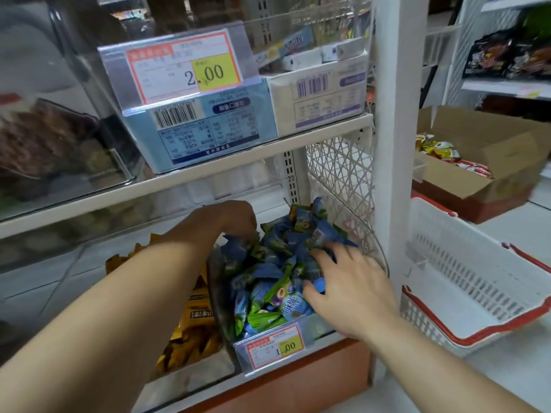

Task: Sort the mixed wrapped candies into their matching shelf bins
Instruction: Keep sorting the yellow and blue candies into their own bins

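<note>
While we are leaning toward the lower shelf, we are reaching both arms into the clear bin [316,327] of blue and green wrapped candies [268,281]. Our left hand [235,222] is hanging over the back left of the heap with the wrist bent and the fingers curling down among the wrappers; we cannot tell whether they are pinching one. Our right hand [343,281] is lying palm down on the right side of the heap, with its fingers spread and pressing on the candies. The candies are lying jumbled, their ends pointing every way, so they are sharing no long axis. The bin itself is running front to back on the shelf, with its price tag [275,348] facing us. Yellow packets [190,320] are sitting in the next bin on the left, and a white basket [465,278] with a red rim is standing to the right, past the shelf post.
</note>
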Tool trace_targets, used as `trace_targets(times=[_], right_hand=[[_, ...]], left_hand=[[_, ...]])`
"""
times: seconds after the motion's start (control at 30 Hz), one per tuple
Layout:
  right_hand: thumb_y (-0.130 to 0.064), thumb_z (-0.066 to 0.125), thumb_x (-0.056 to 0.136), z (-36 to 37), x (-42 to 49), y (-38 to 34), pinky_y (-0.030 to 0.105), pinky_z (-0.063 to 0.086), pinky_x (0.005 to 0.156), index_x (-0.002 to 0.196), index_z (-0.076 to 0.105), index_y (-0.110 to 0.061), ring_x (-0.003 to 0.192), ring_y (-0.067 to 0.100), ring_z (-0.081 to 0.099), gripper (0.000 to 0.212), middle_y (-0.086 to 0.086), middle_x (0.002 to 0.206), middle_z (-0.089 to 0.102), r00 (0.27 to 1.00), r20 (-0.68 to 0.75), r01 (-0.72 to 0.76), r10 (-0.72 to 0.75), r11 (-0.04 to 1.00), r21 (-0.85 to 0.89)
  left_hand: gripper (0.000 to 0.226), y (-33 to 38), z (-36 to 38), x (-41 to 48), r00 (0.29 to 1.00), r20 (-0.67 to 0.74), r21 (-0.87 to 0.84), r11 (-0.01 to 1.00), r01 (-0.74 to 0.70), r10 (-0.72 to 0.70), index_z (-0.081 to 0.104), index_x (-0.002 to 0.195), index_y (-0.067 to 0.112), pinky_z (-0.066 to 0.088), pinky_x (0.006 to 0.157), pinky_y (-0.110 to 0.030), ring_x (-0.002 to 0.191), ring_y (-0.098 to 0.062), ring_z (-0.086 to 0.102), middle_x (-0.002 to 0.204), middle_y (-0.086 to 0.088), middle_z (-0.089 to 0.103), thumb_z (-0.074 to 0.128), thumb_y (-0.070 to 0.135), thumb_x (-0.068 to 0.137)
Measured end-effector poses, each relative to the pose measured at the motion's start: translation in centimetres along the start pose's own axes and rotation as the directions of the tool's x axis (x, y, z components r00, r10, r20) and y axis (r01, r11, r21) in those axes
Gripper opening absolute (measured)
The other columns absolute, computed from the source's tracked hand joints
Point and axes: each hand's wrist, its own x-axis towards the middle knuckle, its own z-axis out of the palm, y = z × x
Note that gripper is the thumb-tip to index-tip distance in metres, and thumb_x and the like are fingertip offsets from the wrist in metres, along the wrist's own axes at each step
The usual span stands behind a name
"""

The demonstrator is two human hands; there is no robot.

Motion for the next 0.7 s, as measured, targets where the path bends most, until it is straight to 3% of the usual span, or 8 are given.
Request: trace_targets(times=[0.1,0.17,0.3,0.37,0.5,0.6,0.7], right_hand=[[-0.066,0.021,0.080,0.0,0.0,0.0,0.039,0.042,0.096,0.136,0.053,-0.032,0.124,0.022,0.049,0.073,-0.005,0.138,0.053,1.000,-0.005,-0.005,0.005,1.000,0.002],[-0.066,0.022,0.080,0.1,0.0,0.0,0.039,0.043,0.096,0.135,0.054,-0.032,0.123,0.022,0.049,0.072,-0.004,0.137,0.054,1.000,-0.004,-0.008,0.008,1.000,0.005],[-0.066,0.024,0.080,0.1,0.1,0.0,0.039,0.043,0.094,0.134,0.056,-0.032,0.121,0.022,0.051,0.071,-0.004,0.135,0.055,1.000,-0.012,-0.015,0.015,1.000,0.006],[-0.066,0.024,0.081,0.2,0.0,0.1,0.039,0.043,0.094,0.133,0.056,-0.032,0.121,0.022,0.051,0.070,-0.004,0.135,0.055,1.000,-0.010,-0.016,0.016,1.000,0.007],[-0.066,0.024,0.080,0.1,0.2,0.0,0.037,0.042,0.095,0.133,0.055,-0.033,0.122,0.021,0.049,0.070,-0.005,0.136,0.054,1.000,-0.014,-0.008,0.008,1.000,0.003],[-0.066,0.023,0.079,0.0,0.2,-0.1,0.037,0.041,0.095,0.133,0.054,-0.035,0.123,0.020,0.048,0.070,-0.006,0.137,0.052,1.000,-0.009,-0.003,0.002,1.000,-0.002],[-0.066,0.022,0.079,0.0,0.2,0.0,0.037,0.041,0.095,0.135,0.052,-0.034,0.124,0.020,0.047,0.071,-0.006,0.138,0.051,1.000,-0.019,0.006,-0.006,1.000,0.001]], left_hand=[[0.026,2.0,0.0,1.0,0.965,-0.260,-0.240,0.967,-0.084,0.019,0.073,0.114,0.015,0.046,0.084,-0.026,0.104,-0.020,0.063,0.120,-0.006,0.069,0.066,0.023,0.090],[0.030,3.8,0.2,2.0,0.938,-0.344,-0.330,0.929,-0.170,0.050,0.069,0.120,0.014,0.044,0.087,-0.025,0.109,-0.021,0.061,0.123,-0.006,0.067,0.066,0.016,0.089],[0.045,6.2,1.4,4.5,0.956,-0.290,-0.415,0.893,-0.175,0.052,0.056,0.134,0.017,0.047,0.097,-0.033,0.116,-0.025,0.057,0.131,-0.009,0.061,0.068,0.018,0.091],[0.046,6.3,2.5,5.5,0.967,-0.254,-0.427,0.893,-0.141,0.032,0.054,0.134,0.019,0.046,0.093,-0.033,0.115,-0.025,0.055,0.131,-0.009,0.059,0.069,0.022,0.091],[0.033,5.9,3.7,6.0,0.974,-0.222,-0.436,0.890,-0.138,0.042,0.059,0.117,0.023,0.041,0.079,-0.028,0.100,-0.019,0.054,0.120,-0.006,0.061,0.073,0.026,0.087],[0.017,6.2,3.7,5.6,0.954,-0.297,-0.290,0.947,-0.136,0.046,0.062,0.102,0.025,0.045,0.079,-0.032,0.101,-0.025,0.057,0.115,-0.008,0.064,0.066,0.018,0.086],[0.019,6.1,3.2,4.7,0.923,-0.386,-0.280,0.953,-0.114,-0.003,0.068,0.101,0.023,0.046,0.077,-0.033,0.099,-0.025,0.059,0.108,-0.005,0.063,0.073,0.023,0.083]])
